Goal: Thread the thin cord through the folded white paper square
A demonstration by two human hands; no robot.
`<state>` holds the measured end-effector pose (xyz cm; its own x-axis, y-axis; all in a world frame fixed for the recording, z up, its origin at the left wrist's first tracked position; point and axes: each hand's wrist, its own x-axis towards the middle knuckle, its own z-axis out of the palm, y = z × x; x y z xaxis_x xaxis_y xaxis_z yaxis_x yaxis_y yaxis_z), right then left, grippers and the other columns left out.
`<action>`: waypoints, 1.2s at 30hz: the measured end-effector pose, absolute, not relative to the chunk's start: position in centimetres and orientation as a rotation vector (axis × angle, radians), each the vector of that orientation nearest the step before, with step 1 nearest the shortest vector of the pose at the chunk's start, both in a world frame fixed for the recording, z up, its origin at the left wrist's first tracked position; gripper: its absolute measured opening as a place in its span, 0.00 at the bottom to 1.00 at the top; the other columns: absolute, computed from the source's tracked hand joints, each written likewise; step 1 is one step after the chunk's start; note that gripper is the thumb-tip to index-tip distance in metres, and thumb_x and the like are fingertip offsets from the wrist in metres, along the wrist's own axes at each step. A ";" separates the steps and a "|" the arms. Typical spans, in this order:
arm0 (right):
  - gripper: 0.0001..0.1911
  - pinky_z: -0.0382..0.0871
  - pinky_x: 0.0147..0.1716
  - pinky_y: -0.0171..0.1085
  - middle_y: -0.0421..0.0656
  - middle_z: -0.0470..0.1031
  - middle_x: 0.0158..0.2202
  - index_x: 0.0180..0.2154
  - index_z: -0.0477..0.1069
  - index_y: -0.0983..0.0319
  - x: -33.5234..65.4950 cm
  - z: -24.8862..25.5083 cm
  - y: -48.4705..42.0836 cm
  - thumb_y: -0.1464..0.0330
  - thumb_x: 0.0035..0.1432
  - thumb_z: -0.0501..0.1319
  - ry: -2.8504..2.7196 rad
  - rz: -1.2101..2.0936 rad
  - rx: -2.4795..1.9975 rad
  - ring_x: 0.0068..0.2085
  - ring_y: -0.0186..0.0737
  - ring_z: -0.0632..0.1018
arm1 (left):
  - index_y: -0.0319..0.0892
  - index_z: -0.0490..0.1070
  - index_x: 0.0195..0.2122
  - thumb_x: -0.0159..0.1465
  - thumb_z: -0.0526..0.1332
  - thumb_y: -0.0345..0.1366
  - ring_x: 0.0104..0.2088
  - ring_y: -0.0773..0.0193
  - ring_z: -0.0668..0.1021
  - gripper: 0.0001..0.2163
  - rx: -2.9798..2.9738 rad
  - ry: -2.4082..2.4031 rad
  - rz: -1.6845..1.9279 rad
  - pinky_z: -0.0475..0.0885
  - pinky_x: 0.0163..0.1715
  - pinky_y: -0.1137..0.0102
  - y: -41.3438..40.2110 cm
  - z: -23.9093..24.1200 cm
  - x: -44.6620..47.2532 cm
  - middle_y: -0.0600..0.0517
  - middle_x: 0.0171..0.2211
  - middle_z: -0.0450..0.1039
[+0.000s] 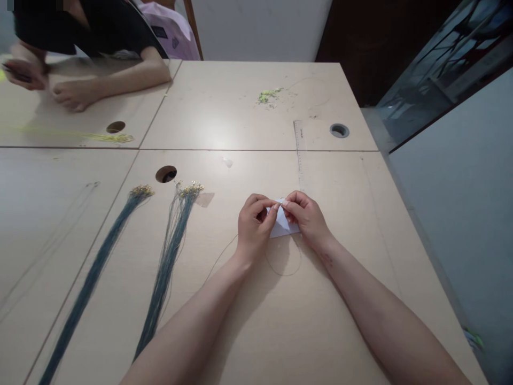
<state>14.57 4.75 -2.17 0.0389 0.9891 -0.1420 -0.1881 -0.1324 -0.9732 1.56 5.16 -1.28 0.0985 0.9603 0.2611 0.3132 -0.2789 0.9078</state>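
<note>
My left hand (256,222) and my right hand (305,216) meet fingertip to fingertip above a small white card (284,226) on the table. Each pinches a thin dark cord (284,275), which hangs in a loop below the card and trails out past my left wrist. Whatever tiny knot or end lies between the fingertips is too small to make out. Left of my hands lie two long bundles of dark blue-green cords, one nearer (170,262) and one farther left (102,259), each with gold-coloured metal pieces at its top end.
A clear ruler (298,152) lies beyond my right hand. Green scraps (268,96) sit farther back, near a grommet hole (339,130). Another open hole (165,174) is by the bundles. Across the table, a person's forearm (120,80) rests near yellow cords (112,137).
</note>
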 end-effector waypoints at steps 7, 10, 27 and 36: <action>0.07 0.54 0.20 0.31 0.33 0.63 0.18 0.23 0.63 0.61 14.6 -2.2 4.7 0.68 0.49 0.59 -0.966 1.351 -1.200 0.19 0.28 0.63 | 0.41 0.72 0.29 0.59 0.59 0.35 0.26 0.71 0.68 0.05 1.684 1.269 1.178 0.62 0.23 0.74 5.1 -1.3 1.5 0.52 0.28 0.66; 0.07 0.54 0.20 0.31 0.33 0.63 0.18 0.22 0.63 0.61 14.5 -2.2 4.7 0.68 0.49 0.59 -0.962 1.352 -1.202 0.19 0.28 0.63 | 0.41 0.72 0.29 0.59 0.59 0.35 0.26 0.71 0.68 0.05 1.674 1.266 1.183 0.62 0.23 0.74 5.1 -1.3 1.5 0.52 0.29 0.66; 0.07 0.57 0.21 0.31 0.34 0.64 0.18 0.23 0.63 0.61 14.4 -1.9 4.7 0.66 0.48 0.59 -0.965 1.352 -1.225 0.20 0.28 0.64 | 0.41 0.72 0.29 0.59 0.58 0.36 0.27 0.70 0.68 0.06 1.687 1.253 1.195 0.62 0.24 0.73 5.1 -1.3 1.4 0.52 0.29 0.67; 0.07 0.56 0.21 0.31 0.34 0.64 0.19 0.23 0.63 0.61 14.5 -2.0 4.7 0.67 0.49 0.59 -0.976 1.346 -1.199 0.20 0.28 0.64 | 0.41 0.72 0.29 0.59 0.59 0.35 0.26 0.71 0.68 0.05 1.688 1.267 1.187 0.62 0.24 0.74 5.2 -1.3 1.4 0.53 0.28 0.67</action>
